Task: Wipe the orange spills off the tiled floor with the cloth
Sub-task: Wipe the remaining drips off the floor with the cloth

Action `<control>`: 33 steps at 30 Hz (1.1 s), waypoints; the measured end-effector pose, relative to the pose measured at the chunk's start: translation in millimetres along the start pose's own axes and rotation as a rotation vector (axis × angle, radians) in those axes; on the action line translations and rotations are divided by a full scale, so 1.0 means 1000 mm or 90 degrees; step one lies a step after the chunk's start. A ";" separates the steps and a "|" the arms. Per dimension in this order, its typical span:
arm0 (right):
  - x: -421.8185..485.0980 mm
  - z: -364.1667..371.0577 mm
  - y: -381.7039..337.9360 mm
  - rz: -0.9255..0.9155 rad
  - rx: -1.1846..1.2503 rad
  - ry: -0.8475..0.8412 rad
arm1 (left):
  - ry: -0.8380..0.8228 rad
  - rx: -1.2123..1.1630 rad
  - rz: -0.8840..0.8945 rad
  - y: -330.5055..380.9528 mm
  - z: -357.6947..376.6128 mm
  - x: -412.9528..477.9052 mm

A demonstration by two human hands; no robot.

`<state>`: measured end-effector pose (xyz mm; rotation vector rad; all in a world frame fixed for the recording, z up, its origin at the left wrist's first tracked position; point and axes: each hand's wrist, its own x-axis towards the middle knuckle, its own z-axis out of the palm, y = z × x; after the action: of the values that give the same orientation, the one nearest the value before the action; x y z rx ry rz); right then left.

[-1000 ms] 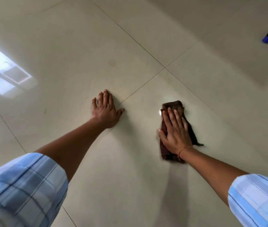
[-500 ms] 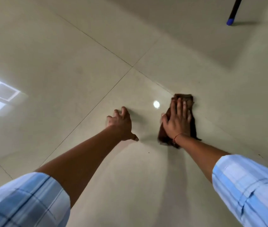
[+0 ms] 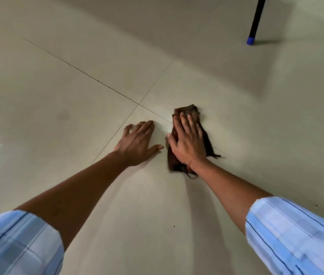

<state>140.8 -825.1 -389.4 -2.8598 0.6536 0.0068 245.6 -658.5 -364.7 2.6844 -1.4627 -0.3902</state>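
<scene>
Starting lower left: a blue checked sleeve [image 3: 16,243] is pushed up the forearm, probably to keep it off the wet floor. The left hand [image 3: 137,143] is planted on the tiled floor [image 3: 67,120] near the middle of the frame, right by where the grout lines [image 3: 138,104] cross. Its grip is wide open, holding nothing: fingers spread, palm down, thumb pointing toward the cloth and ending just beside it. To me that reads as a prop, taking body weight while the other arm does the work.

Just right of that is the cloth [image 3: 187,110], a dark brown rag folded into a longish pad and lying flat on the tile a bit right of centre. The right hand [image 3: 188,144] sits on top of it with straight fingers close together and the palm pressing down, thumb along the cloth's left edge. So there's no pinching or bunching, just a flat press, which makes sense for scrubbing since it spreads the pressure over the whole pad.

I honestly can't spot any orange spills on the bare tiles. Anything left could be under the cloth, but I can't tell.

Upper right there's a black leg [image 3: 256,18] with a blue cap [image 3: 250,41], well apart from the hands.
</scene>
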 end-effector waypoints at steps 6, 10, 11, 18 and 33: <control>0.004 -0.014 0.056 0.324 -0.006 0.044 | 0.011 -0.035 -0.015 -0.019 0.010 -0.011; 0.079 -0.006 -0.001 0.125 -0.003 0.000 | 0.036 -0.080 0.001 -0.022 0.018 -0.009; 0.078 -0.005 -0.008 0.057 -0.005 -0.016 | 0.039 -0.097 0.011 -0.025 0.016 -0.009; 0.081 -0.013 -0.004 0.109 -0.021 -0.018 | 0.067 -0.117 -0.056 -0.070 0.013 -0.061; 0.058 0.016 -0.118 -0.078 -0.027 -0.037 | 0.053 -0.246 -0.081 -0.104 0.011 -0.093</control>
<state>245.2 -742.7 -384.5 -2.9229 0.4707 0.0855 279.2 -523.1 -375.7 2.4531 -1.0674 -0.5035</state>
